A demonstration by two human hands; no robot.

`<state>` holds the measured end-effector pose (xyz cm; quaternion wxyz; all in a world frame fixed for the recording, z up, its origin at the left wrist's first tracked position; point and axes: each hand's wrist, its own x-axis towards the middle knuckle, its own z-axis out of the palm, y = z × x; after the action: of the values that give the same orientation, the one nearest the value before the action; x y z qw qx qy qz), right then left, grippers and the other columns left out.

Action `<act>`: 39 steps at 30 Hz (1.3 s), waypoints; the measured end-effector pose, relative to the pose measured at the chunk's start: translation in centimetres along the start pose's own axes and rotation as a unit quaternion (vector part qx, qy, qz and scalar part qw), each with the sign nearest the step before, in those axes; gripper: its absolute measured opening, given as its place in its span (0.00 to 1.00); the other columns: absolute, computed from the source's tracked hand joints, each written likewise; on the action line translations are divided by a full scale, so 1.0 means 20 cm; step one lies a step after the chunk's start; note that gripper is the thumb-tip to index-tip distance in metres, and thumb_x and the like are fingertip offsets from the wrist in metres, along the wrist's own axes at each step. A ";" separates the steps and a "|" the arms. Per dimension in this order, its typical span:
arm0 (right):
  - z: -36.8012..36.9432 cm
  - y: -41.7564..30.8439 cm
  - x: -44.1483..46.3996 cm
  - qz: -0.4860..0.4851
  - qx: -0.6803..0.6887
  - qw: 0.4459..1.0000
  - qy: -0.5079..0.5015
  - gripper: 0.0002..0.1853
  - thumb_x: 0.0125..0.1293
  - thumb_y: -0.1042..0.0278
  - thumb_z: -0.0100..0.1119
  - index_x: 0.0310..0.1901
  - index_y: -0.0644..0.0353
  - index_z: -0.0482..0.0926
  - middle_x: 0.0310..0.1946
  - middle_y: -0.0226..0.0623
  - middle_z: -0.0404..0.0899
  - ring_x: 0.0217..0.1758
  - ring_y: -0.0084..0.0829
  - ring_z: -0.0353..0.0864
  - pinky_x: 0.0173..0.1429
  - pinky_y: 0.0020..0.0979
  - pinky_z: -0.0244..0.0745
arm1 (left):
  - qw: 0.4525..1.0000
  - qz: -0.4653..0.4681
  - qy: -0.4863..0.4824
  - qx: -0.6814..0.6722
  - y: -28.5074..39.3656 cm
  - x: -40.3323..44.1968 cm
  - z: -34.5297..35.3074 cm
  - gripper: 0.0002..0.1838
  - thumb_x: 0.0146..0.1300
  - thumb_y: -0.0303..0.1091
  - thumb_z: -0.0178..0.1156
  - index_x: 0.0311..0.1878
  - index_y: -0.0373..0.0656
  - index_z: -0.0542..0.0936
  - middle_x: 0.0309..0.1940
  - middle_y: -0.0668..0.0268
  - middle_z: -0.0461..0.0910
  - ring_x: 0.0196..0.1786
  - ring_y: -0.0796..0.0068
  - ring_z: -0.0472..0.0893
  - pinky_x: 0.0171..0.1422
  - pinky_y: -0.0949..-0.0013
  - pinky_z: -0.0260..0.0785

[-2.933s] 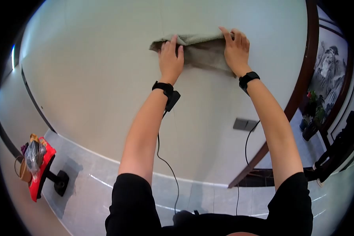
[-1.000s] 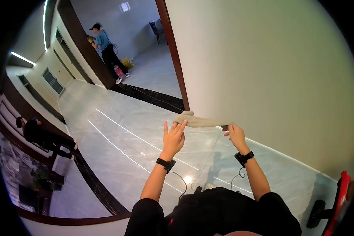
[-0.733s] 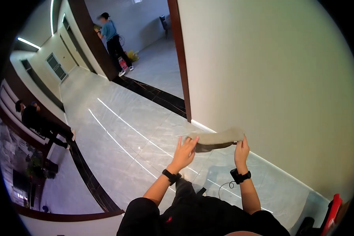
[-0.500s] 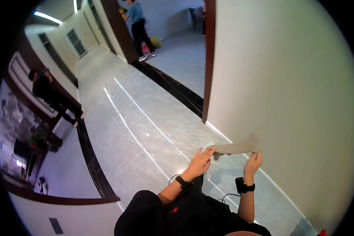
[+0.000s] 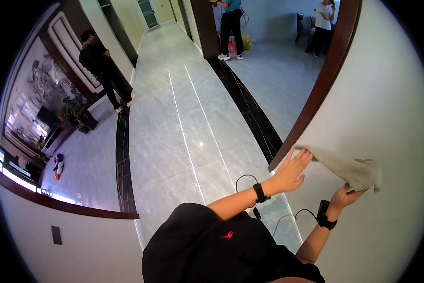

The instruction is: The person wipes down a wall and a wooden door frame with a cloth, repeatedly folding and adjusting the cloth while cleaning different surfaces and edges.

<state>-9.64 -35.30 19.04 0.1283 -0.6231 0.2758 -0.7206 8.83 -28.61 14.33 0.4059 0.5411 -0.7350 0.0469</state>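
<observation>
Though rumpled, cloth (image 5: 351,170) aslant, narrow end (image 5: 315,154) leftward

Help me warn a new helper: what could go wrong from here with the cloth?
The cloth might slip at its narrow end, where the left hand's fingers look extended rather than curled around it. The slack cable looping by the right hand could snag during a wide sweep.

right grip (image 5: 346,196): partly hidden by cloth (image 5: 358,173) | blue-shirted person (image 5: 231,20): head cut off
</observation>
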 end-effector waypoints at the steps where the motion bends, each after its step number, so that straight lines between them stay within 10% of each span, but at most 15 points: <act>1: 0.02 0.03 0.00 -0.001 -0.024 1.000 0.000 0.25 0.63 0.75 0.49 0.62 0.69 0.61 0.59 0.49 0.66 0.63 0.46 0.66 0.68 0.37 0.55 | 1.000 -0.003 -0.009 -0.005 -0.03 0.07 0.05 0.39 0.57 0.34 0.55 0.69 0.28 0.51 0.68 0.45 0.54 0.74 0.47 0.49 0.76 0.46 0.32; 9: -0.16 0.24 0.42 -0.199 -0.358 0.910 -0.067 0.36 0.57 0.60 0.57 0.65 0.69 0.59 0.67 0.58 0.55 0.72 0.59 0.45 0.74 0.56 0.27 | 0.994 0.024 0.023 -0.103 0.06 0.79 0.37 0.43 0.56 0.36 0.52 0.68 0.22 0.45 0.68 0.34 0.47 0.73 0.37 0.41 0.73 0.38 0.26; 12: -0.19 0.34 0.54 -0.134 -0.416 0.899 -0.018 0.32 0.55 0.60 0.56 0.61 0.65 0.67 0.62 0.54 0.63 0.68 0.58 0.53 0.72 0.59 0.37 | 0.989 0.050 0.079 -0.111 0.11 0.98 0.46 0.39 0.60 0.38 0.51 0.68 0.25 0.49 0.68 0.36 0.46 0.73 0.35 0.40 0.71 0.34 0.25; 15: -0.21 0.49 0.53 -0.076 -0.682 0.726 -0.053 0.18 0.52 0.57 0.55 0.42 0.55 0.79 0.48 0.41 0.73 0.54 0.51 0.66 0.60 0.59 0.58 | 0.987 0.077 0.140 -0.021 0.05 1.04 0.67 0.34 0.58 0.38 0.50 0.62 0.22 0.59 0.66 0.37 0.53 0.72 0.36 0.42 0.69 0.28 0.26; 17: -0.19 0.47 0.57 -0.236 -0.638 0.733 0.025 0.12 0.50 0.57 0.55 0.34 0.52 0.79 0.37 0.36 0.73 0.48 0.45 0.67 0.53 0.56 0.64 | 0.978 0.100 0.184 -0.013 0.03 1.07 0.74 0.33 0.58 0.38 0.51 0.61 0.22 0.61 0.65 0.37 0.52 0.73 0.36 0.42 0.67 0.25 0.27; 23: -0.20 0.47 0.56 -0.220 -0.657 0.721 0.007 0.08 0.48 0.58 0.58 0.28 0.51 0.79 0.30 0.33 0.72 0.39 0.41 0.70 0.47 0.50 0.68 | 0.969 0.138 0.200 0.037 0.00 1.02 0.80 0.31 0.56 0.41 0.53 0.56 0.24 0.66 0.64 0.39 0.53 0.72 0.36 0.41 0.66 0.21 0.30; 25: -0.19 0.50 0.47 -0.177 -0.663 0.726 -0.052 0.08 0.48 0.57 0.58 0.27 0.51 0.79 0.28 0.33 0.73 0.35 0.40 0.70 0.44 0.48 0.69 | 0.977 0.141 0.158 0.021 -0.06 0.96 0.88 0.35 0.62 0.43 0.49 0.71 0.40 0.54 0.73 0.48 0.35 0.74 0.39 0.33 0.65 0.22 0.24; 28: -0.18 0.56 0.32 -0.135 -0.627 0.753 -0.149 0.08 0.50 0.59 0.59 0.29 0.51 0.80 0.22 0.32 0.73 0.25 0.40 0.72 0.37 0.46 0.68 | 0.988 0.106 0.100 0.049 -0.12 0.79 0.99 0.32 0.63 0.43 0.48 0.71 0.47 0.57 0.73 0.48 0.38 0.73 0.37 0.35 0.67 0.25 0.25; 32: -0.03 0.47 0.29 -0.141 -0.523 0.824 -0.164 0.17 0.52 0.67 0.56 0.46 0.56 0.77 0.40 0.41 0.77 0.43 0.45 0.74 0.49 0.50 0.67 | 1.000 -0.020 -0.002 0.010 -0.01 0.71 0.87 0.29 0.64 0.43 0.48 0.67 0.42 0.64 0.68 0.37 0.48 0.73 0.36 0.40 0.70 0.30 0.28; 35: 0.10 0.36 0.38 -0.155 -0.443 0.866 -0.172 0.25 0.52 0.71 0.55 0.56 0.59 0.71 0.52 0.44 0.73 0.54 0.46 0.70 0.59 0.50 0.63 | 0.994 -0.091 -0.023 -0.051 0.06 0.72 0.74 0.32 0.66 0.44 0.47 0.70 0.42 0.58 0.71 0.38 0.36 0.73 0.37 0.36 0.74 0.39 0.27; 37: 0.23 0.29 0.52 -0.156 -0.380 0.885 -0.218 0.29 0.52 0.72 0.54 0.59 0.63 0.68 0.56 0.46 0.71 0.58 0.48 0.66 0.64 0.50 0.58 | 0.899 -0.124 0.157 -0.389 -0.02 0.83 0.70 0.33 0.67 0.44 0.48 0.71 0.41 0.54 0.72 0.39 0.29 0.74 0.37 0.33 0.75 0.46 0.27; 39: 0.38 0.21 0.69 -0.214 -0.352 0.881 -0.232 0.30 0.52 0.72 0.54 0.61 0.64 0.67 0.56 0.47 0.71 0.60 0.49 0.65 0.67 0.49 0.55 | 0.979 -0.102 0.131 -0.121 -0.19 0.93 0.55 0.34 0.67 0.39 0.47 0.72 0.36 0.50 0.72 0.39 0.29 0.74 0.38 0.32 0.75 0.47 0.27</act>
<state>-5.54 -47.79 28.61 -0.1968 -0.8205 0.3336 -0.4204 4.37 -49.90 17.63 0.5639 0.5492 -0.6166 -0.0135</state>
